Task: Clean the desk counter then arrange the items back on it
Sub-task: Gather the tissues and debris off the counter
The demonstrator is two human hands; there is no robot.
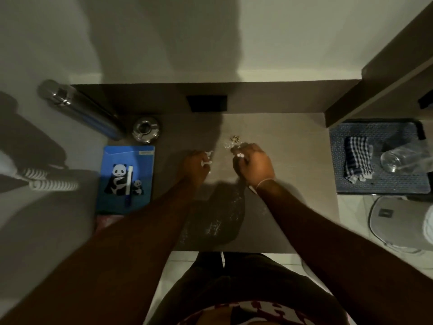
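The brown desk counter (293, 160) fills the middle of the view. My left hand (194, 166) rests on it with fingers closed around small white scraps (207, 158). Just to the right, my right hand (254, 164) is curled, pinching a small white bit at its fingertips. A little pile of crumbs and clear wrapper debris (234, 140) lies just beyond my right hand. White dusty smears (215, 227) mark the counter near its front edge. A blue panda notebook (127, 179) with a white pen (128, 181) on it lies at the left.
A steel bottle (79, 109) and a round metal ashtray (146, 130) stand behind the notebook. At the right, a blue mat (379, 181) holds a checked cloth (357, 159) and a glass jar (403, 158). A dark shelf (386, 73) juts over it.
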